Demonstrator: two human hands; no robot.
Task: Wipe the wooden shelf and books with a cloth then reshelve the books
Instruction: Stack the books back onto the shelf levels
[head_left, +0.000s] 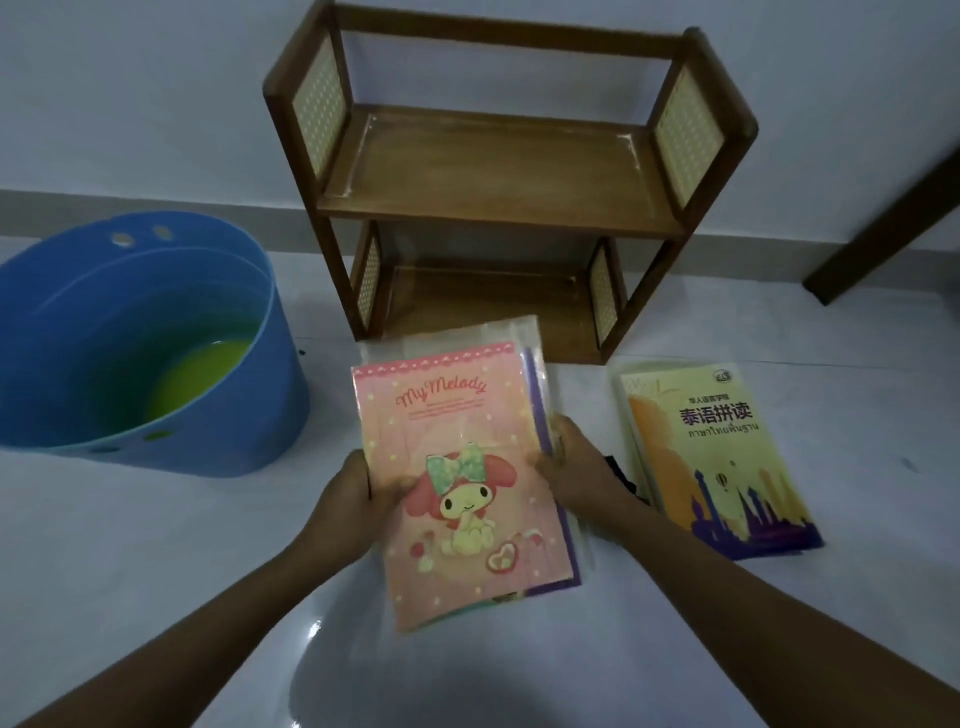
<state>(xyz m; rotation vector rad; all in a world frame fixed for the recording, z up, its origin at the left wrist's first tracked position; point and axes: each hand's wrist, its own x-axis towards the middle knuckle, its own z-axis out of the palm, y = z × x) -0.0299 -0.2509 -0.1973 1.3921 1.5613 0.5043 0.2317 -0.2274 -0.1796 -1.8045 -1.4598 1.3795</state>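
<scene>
A small wooden shelf (498, 171) with two tiers and woven side panels stands against the wall, both tiers bare. In front of it I hold a stack of thin books in clear wrappers, topped by a pink "My Melody" book (457, 478). My left hand (358, 493) grips the stack's left edge and my right hand (576, 467) grips its right edge. To the right, a yellow language book (722, 457) lies flat on the floor on top of others. A green cloth (208, 369) lies inside the blue tub.
A blue plastic tub (171, 415) sits on the floor to the left of the shelf. A dark wooden post (883, 244) leans at the right edge. A small dark object peeks out behind my right wrist. The floor is pale and glossy.
</scene>
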